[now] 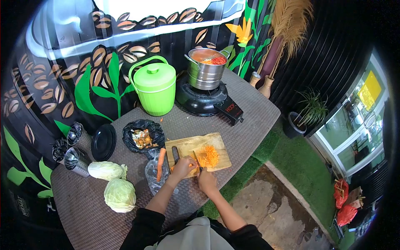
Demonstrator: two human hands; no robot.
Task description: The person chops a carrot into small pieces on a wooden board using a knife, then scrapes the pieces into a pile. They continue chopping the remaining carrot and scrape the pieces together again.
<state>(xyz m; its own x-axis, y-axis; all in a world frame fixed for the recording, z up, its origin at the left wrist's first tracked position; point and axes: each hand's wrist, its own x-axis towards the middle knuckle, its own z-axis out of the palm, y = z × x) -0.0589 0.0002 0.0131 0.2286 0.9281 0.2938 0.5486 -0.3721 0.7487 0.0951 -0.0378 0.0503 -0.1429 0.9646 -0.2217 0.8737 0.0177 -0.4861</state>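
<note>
On the wooden cutting board (221, 146), my right hand (206, 180) grips a knife (195, 156) whose blade points away from me. My left hand (182, 167) is closed on a piece of carrot (192, 165) beside the blade. Small diced carrot (210, 156) lies heaped to the right of the knife. A dark handle (175, 153) rests on the board's left part; what it belongs to is partly hidden by my left hand. Left of the board, a whole peeled carrot (161, 164) lies on a clear plastic bag (152, 174).
A black bag (144, 136) holds peelings. Cabbage (120, 195) and napa cabbage (107, 171) lie left, near metal cutlery holders (76, 161) and black plates (103, 142). At the back stand a green bucket (156, 88) and a portable stove (200, 100) bearing a steel pot (205, 76).
</note>
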